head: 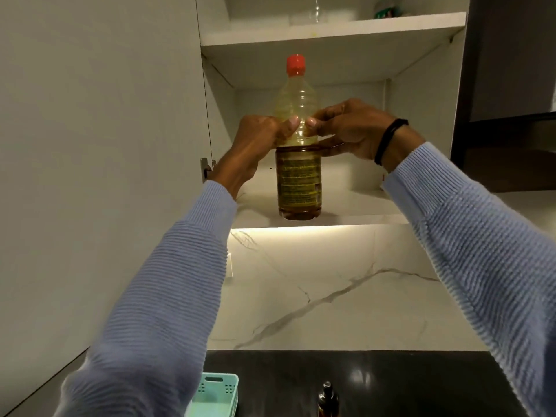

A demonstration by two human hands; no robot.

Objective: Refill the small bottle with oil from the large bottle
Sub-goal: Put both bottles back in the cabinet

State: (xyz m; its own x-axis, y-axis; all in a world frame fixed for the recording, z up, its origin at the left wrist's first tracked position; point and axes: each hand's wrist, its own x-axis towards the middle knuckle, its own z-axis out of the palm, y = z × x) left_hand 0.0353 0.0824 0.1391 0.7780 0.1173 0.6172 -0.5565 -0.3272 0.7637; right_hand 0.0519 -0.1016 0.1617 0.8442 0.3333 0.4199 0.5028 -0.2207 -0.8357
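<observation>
Left hand point(258, 139) and right hand point(346, 130) curl round the large oil bottle point(298, 179), thumbs pinching its clear shoulder; red cap point(296, 64) on above the fingers, oil seemingly up to just beneath them. Step: fetching it at the cabinet shelf point(361, 206). Next: lower it to the small dark bottle point(328, 398) far below on the counter point(421, 386); its contents unreadable.

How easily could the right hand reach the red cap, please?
Probably yes: the red cap stands uncovered above the right hand, with open space around it, but that hand grips the large bottle and would have to let go.
</observation>
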